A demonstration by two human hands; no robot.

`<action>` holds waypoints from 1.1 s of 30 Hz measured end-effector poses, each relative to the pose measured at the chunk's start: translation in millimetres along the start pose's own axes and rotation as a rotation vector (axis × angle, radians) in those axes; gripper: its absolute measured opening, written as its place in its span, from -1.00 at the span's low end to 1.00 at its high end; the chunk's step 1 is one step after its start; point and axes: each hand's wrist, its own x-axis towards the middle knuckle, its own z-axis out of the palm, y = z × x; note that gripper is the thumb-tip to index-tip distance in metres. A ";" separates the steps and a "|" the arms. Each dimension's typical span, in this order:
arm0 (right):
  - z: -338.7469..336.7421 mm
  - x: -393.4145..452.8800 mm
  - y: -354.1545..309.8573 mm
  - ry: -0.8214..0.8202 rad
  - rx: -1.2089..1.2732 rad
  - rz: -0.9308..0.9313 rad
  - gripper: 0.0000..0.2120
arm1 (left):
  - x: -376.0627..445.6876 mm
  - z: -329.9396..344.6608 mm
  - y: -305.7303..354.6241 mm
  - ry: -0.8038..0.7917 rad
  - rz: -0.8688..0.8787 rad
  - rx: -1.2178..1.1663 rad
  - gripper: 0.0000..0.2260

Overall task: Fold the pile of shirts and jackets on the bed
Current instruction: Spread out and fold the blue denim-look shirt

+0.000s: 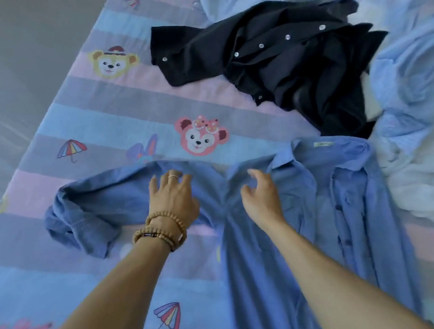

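Head cam is looking down over both bare forearms, which reach forward across the bed (35, 277) with its striped pink, blue and grey sheet full of cartoon bears and little umbrellas. Nearest thing is the blue shirt (286, 250), laid out lengthwise with its hem toward the camera and its collar at the far end, a small label showing just inside the collar. Its left sleeve (87, 212) is flung out sideways and curls back on itself in a loop. So the left hand (173, 195), the one with the wooden bead bracelets (161, 230) stacked on the wrist and a ring on one finger, is palm-down with fingers spread and straight, pressing flat on the shoulder area where that sleeve starts. Not gripping anything, just lying on the cloth. The right hand (260, 194) sits just beside it near the collar, wrist a bit raised, fingers loosely bent and apart, thumb sticking out; looks relaxed and I don't see any fabric pinched in it. Past the collar there's a black button-up shirt (279, 58) dumped in a crumpled heap, white buttons showing. Further back and down the right side is the pile of pale blue and white clothes (417, 89), all rumpled together.
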 end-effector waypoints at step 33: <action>-450.6 -64.5 467.2 -0.234 -0.003 0.402 -0.83 | -54.7 190.9 634.7 -0.291 0.460 0.088 -0.82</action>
